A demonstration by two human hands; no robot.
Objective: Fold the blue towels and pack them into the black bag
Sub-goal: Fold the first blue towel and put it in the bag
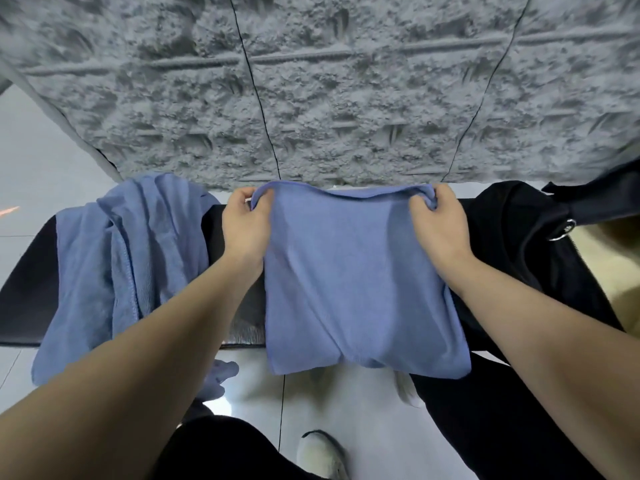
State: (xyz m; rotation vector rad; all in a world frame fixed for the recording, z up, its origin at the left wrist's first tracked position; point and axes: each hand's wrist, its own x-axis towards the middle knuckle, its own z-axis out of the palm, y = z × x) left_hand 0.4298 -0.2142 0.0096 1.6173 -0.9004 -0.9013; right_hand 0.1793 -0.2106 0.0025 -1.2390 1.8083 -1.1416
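- Blue microfibre towel (pixel 360 271), doubled over, lies across the dark counter (pixel 27 289), its near edge hanging off toward the floor.
- Left hand (pixel 244 225) pinches the far left corner; right hand (pixel 438 225) bunches the far right corner, fingers (pixel 420 202) curled tight on cloth.
- Black fabric bag (pixel 519 237) sits just right of it, touching; its mouth isn't visible.
- Crumpled heap of blue towels (pixel 128 258) waits at left, draped over the edge.
- Risk: that overhang could drag the towel off, or uneven corners skew the fold.
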